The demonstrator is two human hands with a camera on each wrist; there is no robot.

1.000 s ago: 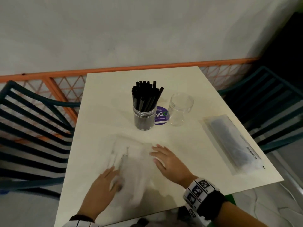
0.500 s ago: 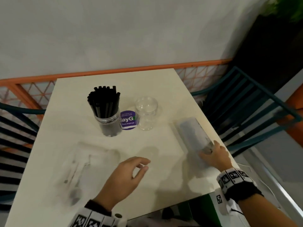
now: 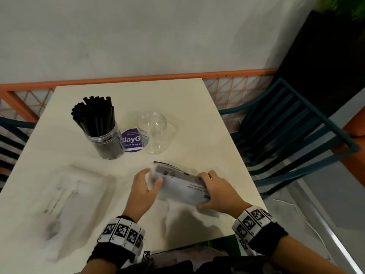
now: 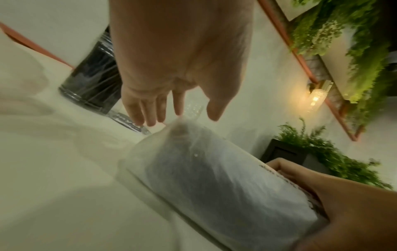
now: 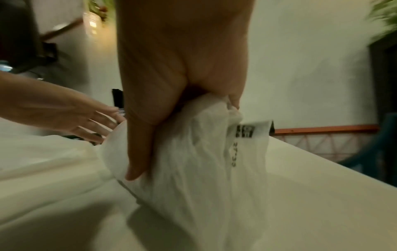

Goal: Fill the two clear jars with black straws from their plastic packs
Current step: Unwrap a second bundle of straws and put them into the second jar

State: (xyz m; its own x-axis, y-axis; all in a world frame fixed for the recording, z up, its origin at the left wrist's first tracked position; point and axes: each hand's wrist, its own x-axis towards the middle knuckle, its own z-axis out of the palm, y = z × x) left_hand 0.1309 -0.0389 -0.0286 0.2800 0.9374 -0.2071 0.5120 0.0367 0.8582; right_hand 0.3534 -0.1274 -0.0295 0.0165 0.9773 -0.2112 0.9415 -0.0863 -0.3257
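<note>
A clear jar [image 3: 102, 139] packed with black straws [image 3: 93, 113] stands at the back left of the cream table [image 3: 197, 135]. To its right stands an empty clear jar [image 3: 152, 133]. My right hand [image 3: 205, 191] grips one end of a full plastic pack of straws [image 3: 181, 186], lifted just above the table's front. In the right wrist view the thumb and fingers of the right hand [image 5: 184, 139] bunch the pack's [image 5: 193, 169] plastic. My left hand [image 3: 151, 176] reaches the pack's other end. The left wrist view shows the left hand's [image 4: 189, 117] fingers straight, touching the pack's [image 4: 214, 178] tip.
A flattened, empty-looking plastic pack [image 3: 73, 204] lies at the front left. A purple round sticker [image 3: 131, 140] sits between the jars. Dark slatted chairs [image 3: 286, 131] flank the table, and an orange rail [image 3: 138, 79] runs behind it.
My right hand took the full pack from the right edge and brought it to the middle front. My left hand left the empty pack and moved to the full pack's end.
</note>
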